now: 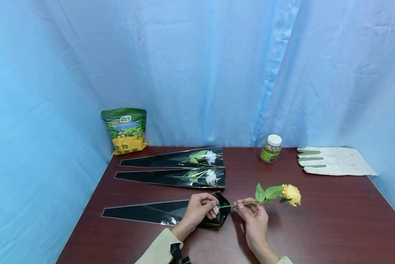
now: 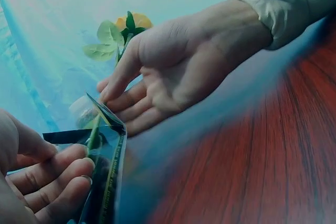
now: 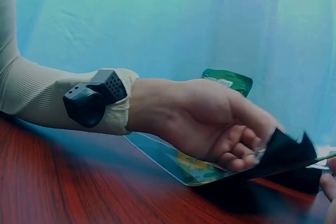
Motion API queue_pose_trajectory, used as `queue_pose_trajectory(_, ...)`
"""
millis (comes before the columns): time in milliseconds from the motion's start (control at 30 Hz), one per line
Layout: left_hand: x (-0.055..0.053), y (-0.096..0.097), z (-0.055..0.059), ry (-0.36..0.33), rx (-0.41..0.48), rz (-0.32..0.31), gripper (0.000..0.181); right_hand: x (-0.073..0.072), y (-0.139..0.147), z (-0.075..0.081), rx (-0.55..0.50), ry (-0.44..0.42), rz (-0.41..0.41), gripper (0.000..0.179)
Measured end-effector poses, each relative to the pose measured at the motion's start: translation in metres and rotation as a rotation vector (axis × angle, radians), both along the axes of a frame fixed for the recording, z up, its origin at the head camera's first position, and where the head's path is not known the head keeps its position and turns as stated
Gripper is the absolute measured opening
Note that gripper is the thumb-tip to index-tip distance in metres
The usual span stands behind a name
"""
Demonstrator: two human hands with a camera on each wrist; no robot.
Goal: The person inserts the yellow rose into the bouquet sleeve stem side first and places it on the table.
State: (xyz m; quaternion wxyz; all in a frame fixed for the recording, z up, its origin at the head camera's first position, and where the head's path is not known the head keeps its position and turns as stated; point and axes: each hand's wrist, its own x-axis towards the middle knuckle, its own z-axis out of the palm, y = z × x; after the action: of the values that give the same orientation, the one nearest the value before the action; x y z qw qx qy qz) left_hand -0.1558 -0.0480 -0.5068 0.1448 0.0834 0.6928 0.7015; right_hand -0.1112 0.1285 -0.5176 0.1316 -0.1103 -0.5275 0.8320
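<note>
A yellow rose with green leaves lies crosswise above the table, its bloom to the right. My right hand pinches its green stem between thumb and fingertips. The stem's lower end reaches into the mouth of a black flower sleeve with a clear front. At that mouth my left hand grips the sleeve's edge, fingers curled. The left wrist view shows the stem passing between the sleeve's flaps beside the left fingers. From the right wrist, the black flap stands raised, hiding part of the left fingertips.
Behind the hands lie two similar sleeves, a near one and a far one, each with a pale flower. A green-yellow bag stands back left. A white-lidded jar and white-green gloves are at the back right.
</note>
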Motion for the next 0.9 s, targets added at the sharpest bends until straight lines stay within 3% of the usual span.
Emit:
queue_pose_trajectory(200,-0.0018,0.0064,0.0002,0.019,0.035,-0.004,0.021,-0.0022,-0.0076,0.0023,0.089,-0.05,0.01,0.017)
queue_pose_trajectory(367,-0.0032,0.0063,-0.0014,-0.003,0.043,0.014,0.021,-0.0022,-0.0081,0.0005,0.139,-0.02,0.047,0.01)
queue_pose_trajectory(533,-0.0037,0.0053,-0.0003,-0.017,0.053,0.02,0.022,-0.0025,-0.0067,-0.0015,0.104,0.021,0.077,0.014)
queue_pose_trajectory(700,-0.0037,0.0045,-0.0002,-0.013,0.055,0.016,0.022,-0.0038,-0.0052,-0.0011,0.035,0.02,0.045,0.01)
queue_pose_trajectory(900,-0.0028,0.004,0.0006,0.01,0.056,0.007,0.021,-0.0028,-0.0062,0.0009,0.099,0.02,0.056,0.006)
